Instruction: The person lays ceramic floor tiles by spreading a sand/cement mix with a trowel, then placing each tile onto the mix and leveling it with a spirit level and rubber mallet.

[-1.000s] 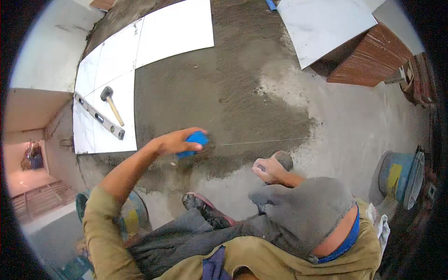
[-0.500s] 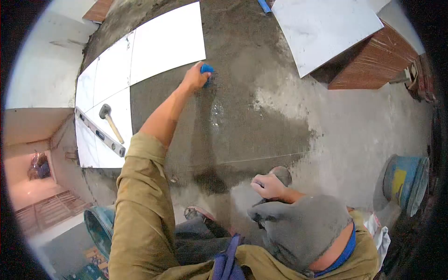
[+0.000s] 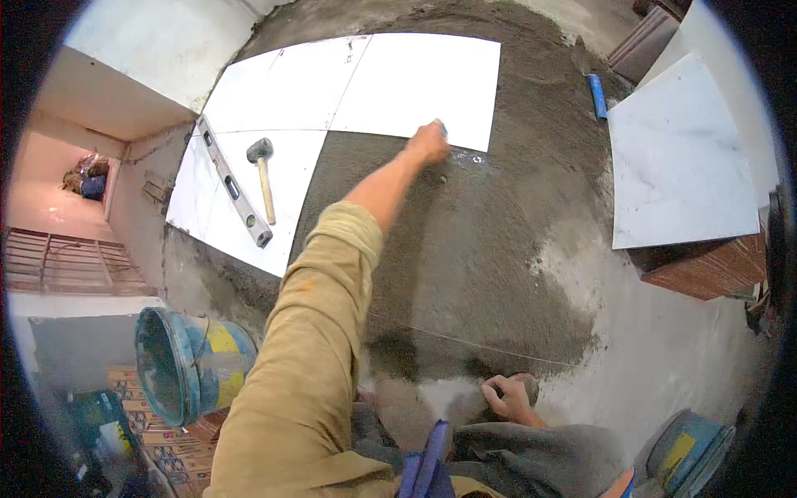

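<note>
My left hand [image 3: 427, 143] reaches out over the grey mortar bed [image 3: 465, 241], its fingers closed on a small blue thing [image 3: 444, 129] that is mostly hidden; I cannot tell its kind. The hand is right at the near edge of a large white floor tile [image 3: 423, 87]. A wet, shiny patch shows beside it. My right hand [image 3: 508, 398] is loosely curled, with nothing visible in its fingers, close to a rounded shoe toe [image 3: 526, 385]. A rubber mallet [image 3: 266, 191] and a spirit level [image 3: 232, 183] lie on the laid tiles at left.
A thin string [image 3: 481, 342] crosses the mortar near me. Loose white tile [image 3: 685, 158] rests on brown boxes [image 3: 714, 266] at right, by a blue cylinder [image 3: 597, 95]. Buckets stand at left [image 3: 178, 365] and lower right [image 3: 685, 452]. A wall edge is at upper left.
The view has turned, bringing more of the left bucket into sight. My left hand has moved from the tile's near right corner leftward along its near edge. My right hand stays low by the shoe.
</note>
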### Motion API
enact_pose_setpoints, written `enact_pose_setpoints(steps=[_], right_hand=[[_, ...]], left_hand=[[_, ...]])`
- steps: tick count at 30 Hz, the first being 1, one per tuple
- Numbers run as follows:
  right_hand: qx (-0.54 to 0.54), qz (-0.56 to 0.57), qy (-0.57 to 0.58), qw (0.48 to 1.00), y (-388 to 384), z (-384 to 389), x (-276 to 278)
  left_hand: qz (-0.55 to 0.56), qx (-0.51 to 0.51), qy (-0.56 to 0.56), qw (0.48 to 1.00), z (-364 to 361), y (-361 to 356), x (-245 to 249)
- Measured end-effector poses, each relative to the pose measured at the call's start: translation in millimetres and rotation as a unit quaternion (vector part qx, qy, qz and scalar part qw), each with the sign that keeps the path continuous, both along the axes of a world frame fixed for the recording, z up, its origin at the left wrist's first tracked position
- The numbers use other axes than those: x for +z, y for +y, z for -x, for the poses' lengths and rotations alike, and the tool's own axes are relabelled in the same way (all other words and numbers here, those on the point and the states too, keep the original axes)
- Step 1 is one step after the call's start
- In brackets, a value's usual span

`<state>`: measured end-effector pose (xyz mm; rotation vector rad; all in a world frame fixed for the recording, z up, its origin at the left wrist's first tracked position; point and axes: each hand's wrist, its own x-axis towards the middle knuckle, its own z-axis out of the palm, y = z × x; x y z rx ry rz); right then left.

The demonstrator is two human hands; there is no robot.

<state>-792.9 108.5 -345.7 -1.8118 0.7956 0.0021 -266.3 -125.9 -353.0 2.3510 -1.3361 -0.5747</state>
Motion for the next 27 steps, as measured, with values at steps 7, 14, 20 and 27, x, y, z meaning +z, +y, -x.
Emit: enact_pose_setpoints(steps=[7,14,20,27], right_hand=[[-0.007,-0.014,-0.007,1.000,-7.2,-4.4,7.8],[-0.015,-0.036,0.009,0.999,-6.8,-5.6,10.5],[0.026,-0.002,-0.009,1.000,-4.3,0.2,-2.5],[-0.020,-0.059,0.095,0.994,4.3,-16.1,18.4]], left_hand=[[-0.079,0.097,-0.147,0.981,-160.4,69.2,-18.2],[-0.047,0.064,-0.108,0.991,-154.9,160.0,30.1],[-0.152,-0.122,-0.056,0.979,-41.9,294.0,137.8],[-0.107,0.244,-0.012,0.964,-115.7,583.3,303.2]])
